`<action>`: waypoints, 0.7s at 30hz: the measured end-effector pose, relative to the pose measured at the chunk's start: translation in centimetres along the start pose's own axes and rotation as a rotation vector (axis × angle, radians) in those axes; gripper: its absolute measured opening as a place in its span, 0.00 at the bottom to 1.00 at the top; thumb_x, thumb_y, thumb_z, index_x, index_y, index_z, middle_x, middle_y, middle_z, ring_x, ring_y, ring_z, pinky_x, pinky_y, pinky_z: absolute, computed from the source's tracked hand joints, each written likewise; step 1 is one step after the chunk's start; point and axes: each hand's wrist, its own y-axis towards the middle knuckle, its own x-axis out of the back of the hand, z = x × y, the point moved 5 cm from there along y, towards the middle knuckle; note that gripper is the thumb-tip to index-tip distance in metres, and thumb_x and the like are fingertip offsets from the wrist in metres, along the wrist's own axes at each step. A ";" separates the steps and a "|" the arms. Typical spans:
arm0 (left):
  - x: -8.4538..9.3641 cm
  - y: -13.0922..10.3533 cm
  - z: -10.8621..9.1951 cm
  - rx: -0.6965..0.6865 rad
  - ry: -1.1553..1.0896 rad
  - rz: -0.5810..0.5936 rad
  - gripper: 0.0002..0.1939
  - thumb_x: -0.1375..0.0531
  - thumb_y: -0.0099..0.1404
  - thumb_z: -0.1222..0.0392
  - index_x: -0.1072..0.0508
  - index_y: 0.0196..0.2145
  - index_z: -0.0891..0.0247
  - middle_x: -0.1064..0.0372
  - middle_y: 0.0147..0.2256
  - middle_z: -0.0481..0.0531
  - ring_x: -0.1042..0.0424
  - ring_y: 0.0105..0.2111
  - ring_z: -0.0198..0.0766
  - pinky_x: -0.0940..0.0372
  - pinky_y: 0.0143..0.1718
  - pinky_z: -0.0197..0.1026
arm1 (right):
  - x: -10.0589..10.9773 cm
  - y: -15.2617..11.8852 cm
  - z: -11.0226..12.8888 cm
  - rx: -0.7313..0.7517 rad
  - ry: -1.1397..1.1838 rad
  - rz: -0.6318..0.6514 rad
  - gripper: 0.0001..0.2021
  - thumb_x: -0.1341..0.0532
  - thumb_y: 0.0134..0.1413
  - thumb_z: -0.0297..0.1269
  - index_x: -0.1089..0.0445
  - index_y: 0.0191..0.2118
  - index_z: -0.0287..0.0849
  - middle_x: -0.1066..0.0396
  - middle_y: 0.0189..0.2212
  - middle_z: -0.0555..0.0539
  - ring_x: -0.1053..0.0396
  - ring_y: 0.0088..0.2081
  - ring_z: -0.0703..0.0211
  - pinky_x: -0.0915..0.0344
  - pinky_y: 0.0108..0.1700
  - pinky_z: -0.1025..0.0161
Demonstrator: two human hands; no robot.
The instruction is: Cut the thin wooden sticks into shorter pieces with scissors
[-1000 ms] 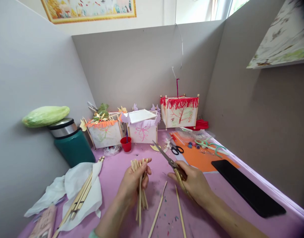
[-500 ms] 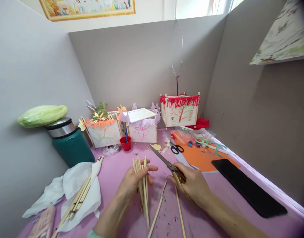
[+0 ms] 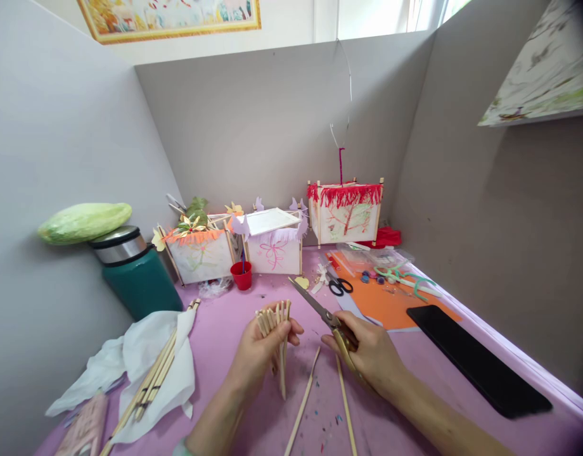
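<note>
My left hand (image 3: 265, 348) is closed round a bundle of thin wooden sticks (image 3: 274, 320), whose upper ends fan out above the thumb. In my right hand (image 3: 367, 348) are large scissors (image 3: 327, 316) with gold-coloured handles. Their dark blades look closed and point up and to the left, apart from the sticks. Two loose sticks lie on the purple table: one (image 3: 303, 405) between my hands, another (image 3: 346, 405) below the scissors.
Three decorated paper boxes (image 3: 351, 218) stand at the back, beside a red cup (image 3: 241, 276). At left are a green bottle (image 3: 142, 285) and sticks on white cloth (image 3: 177, 380). Orange paper (image 3: 391, 310), black-handled scissors (image 3: 340, 287) and a black phone-like slab (image 3: 476, 361) lie at right.
The bundle in my left hand has tilted, its upper ends now spread and its lower ends higher. The fingers have curled in more. My right hand and the scissors have hardly moved.
</note>
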 end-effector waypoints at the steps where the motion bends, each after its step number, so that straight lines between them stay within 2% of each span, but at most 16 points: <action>1: -0.1 0.0 0.2 0.010 0.017 0.009 0.20 0.35 0.58 0.53 0.30 0.45 0.67 0.27 0.30 0.52 0.29 0.27 0.34 0.37 0.31 0.36 | 0.0 0.0 0.0 0.001 0.000 -0.001 0.10 0.38 0.54 0.44 0.33 0.37 0.44 0.35 0.23 0.54 0.38 0.24 0.63 0.41 0.28 0.67; 6: 0.2 -0.2 -0.6 0.006 0.058 -0.079 0.23 0.38 0.59 0.46 0.29 0.45 0.66 0.33 0.23 0.45 0.39 0.16 0.28 0.44 0.18 0.33 | 0.1 0.0 0.1 0.009 -0.006 -0.013 0.11 0.39 0.54 0.45 0.32 0.38 0.44 0.34 0.23 0.54 0.38 0.24 0.63 0.41 0.28 0.67; 8: 0.4 -0.3 -1.0 0.030 0.103 -0.096 0.20 0.40 0.60 0.46 0.27 0.39 0.67 0.34 0.20 0.46 0.43 0.12 0.26 0.49 0.15 0.33 | 0.1 0.1 0.0 0.008 -0.013 -0.016 0.12 0.39 0.54 0.46 0.32 0.39 0.44 0.34 0.23 0.54 0.38 0.23 0.63 0.41 0.28 0.67; 11: 0.3 -0.3 -0.6 0.129 0.147 -0.103 0.17 0.38 0.57 0.47 0.29 0.30 0.67 0.34 0.17 0.47 0.44 0.10 0.27 0.52 0.13 0.33 | 0.1 0.1 0.0 0.001 -0.044 -0.006 0.12 0.40 0.55 0.46 0.32 0.39 0.44 0.34 0.23 0.54 0.38 0.24 0.63 0.41 0.28 0.67; 15: -0.2 -0.1 0.5 0.222 0.099 -0.090 0.15 0.38 0.55 0.50 0.31 0.31 0.65 0.31 0.20 0.47 0.45 0.10 0.26 0.57 0.11 0.32 | 0.0 0.2 -0.1 -0.026 -0.089 0.038 0.09 0.41 0.55 0.45 0.33 0.36 0.45 0.34 0.23 0.53 0.38 0.24 0.62 0.42 0.28 0.66; 18: -0.3 0.0 0.8 0.197 0.102 -0.086 0.16 0.39 0.57 0.48 0.32 0.31 0.65 0.31 0.20 0.47 0.50 0.09 0.23 0.60 0.11 0.32 | -0.2 0.2 0.2 -0.026 -0.086 0.076 0.09 0.40 0.54 0.44 0.33 0.36 0.45 0.32 0.25 0.53 0.36 0.26 0.61 0.41 0.29 0.66; 21: -0.3 0.0 0.8 0.182 0.111 -0.050 0.18 0.40 0.57 0.46 0.34 0.34 0.64 0.30 0.20 0.47 0.50 0.09 0.23 0.61 0.11 0.32 | -0.4 0.1 0.5 -0.001 -0.086 0.111 0.10 0.38 0.54 0.44 0.32 0.38 0.45 0.30 0.28 0.52 0.34 0.28 0.60 0.40 0.30 0.66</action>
